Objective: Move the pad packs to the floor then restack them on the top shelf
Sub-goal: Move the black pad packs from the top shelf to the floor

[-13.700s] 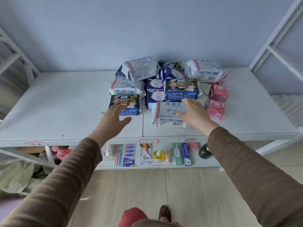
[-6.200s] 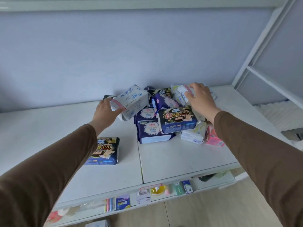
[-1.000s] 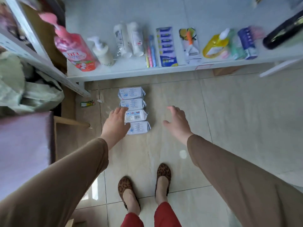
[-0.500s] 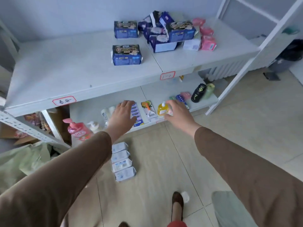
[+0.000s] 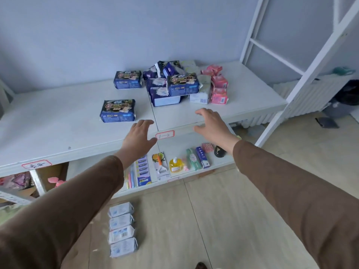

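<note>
Both grips released: left hand (image 5: 140, 137) and right hand (image 5: 213, 125) spread flat, fingers straight, holding nothing, hovering over the front edge of the top shelf (image 5: 58, 133). Brown sleeves reach in from below

Pad packs in two places. Four white packs (image 5: 122, 229) lie in a row on the floor (image 5: 223, 220), edge to edge, just below the left arm. The rest sit on the top shelf: one dark blue pack (image 5: 117, 110) alone near the left hand, another blue pack (image 5: 128, 80) further back, and a loose heap (image 5: 171, 85) of blue, white and pink packs ahead of the right hand

Risks, as judged:
- heap is uneven, packs leaning on each other; pulling a lower one likely topples the rest, pink packs (image 5: 219, 88) on its right side may slide toward the shelf's end
- soft wrappers; a two-pack grab could slip
- row on the floor lies close to the feet; a step forward may kick or crush it
- lower shelf (image 5: 194, 144) holds small bottles and tubes near its edge; a dropped pack could knock them
</note>
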A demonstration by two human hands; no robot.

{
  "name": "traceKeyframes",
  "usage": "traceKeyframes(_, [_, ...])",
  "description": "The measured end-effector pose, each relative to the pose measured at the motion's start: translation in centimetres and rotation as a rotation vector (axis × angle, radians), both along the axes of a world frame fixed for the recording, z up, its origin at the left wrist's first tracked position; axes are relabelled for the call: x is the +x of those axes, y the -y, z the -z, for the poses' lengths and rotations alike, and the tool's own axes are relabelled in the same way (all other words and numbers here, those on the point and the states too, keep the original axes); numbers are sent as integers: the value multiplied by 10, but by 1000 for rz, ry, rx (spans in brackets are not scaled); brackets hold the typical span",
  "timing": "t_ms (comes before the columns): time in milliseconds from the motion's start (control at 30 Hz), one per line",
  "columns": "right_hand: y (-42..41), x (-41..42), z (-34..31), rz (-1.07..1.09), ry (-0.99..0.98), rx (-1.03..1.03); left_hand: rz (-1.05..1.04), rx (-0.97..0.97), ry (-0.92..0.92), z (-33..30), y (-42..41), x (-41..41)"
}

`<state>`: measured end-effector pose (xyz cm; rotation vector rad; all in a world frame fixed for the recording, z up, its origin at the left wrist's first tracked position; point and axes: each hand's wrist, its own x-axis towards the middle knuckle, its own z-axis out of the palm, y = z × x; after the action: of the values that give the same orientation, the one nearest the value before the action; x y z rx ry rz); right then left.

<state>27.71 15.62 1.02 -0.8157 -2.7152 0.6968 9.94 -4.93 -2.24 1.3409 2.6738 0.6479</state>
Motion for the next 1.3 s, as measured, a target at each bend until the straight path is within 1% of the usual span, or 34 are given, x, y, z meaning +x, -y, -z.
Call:
traceKeyframes(200, [-73,-38,-13,-7,-29,-20,-46,-28,4,-11,-47,-30])
traceKeyframes(400, [-144,-97,-19,29,-47,-14,-73,-16,-27,-15,-96,-95])
traceKeyframes(500, [-176,-134,-19,63,-19,-13,-79,-11,-21,-18,-122,-139])
traceKeyframes(600, [-201,-169,-17,82,52,-59,-87,-17,-6,-18,-143,-182])
traceKeyframes(700, [-220,-195,-13,78,153,-169,-113,-26,12,-17,-157,-224])
traceKeyframes(767, [-230,-211,-9,95,192,-322,-150,-36,24,-16,-162,-250])
traceKeyframes(833, [-234,-223,-6,128,220,-525,-183,-45,38,-12,-166,-274])
traceKeyframes(867, [-236,-229,-3,131,227,-589,-196,-49,42,-10,-167,-285])
traceKeyframes(900, [-238,-234,0,120,232,-605,-209,-53,44,-7,-168,-296])
traceKeyframes(1100, [-246,-267,12,5,231,-552,-341,-66,104,8,-171,-363])
traceKeyframes(1300, [-241,-284,14,-151,122,-502,-486,-22,179,22,-184,-418])
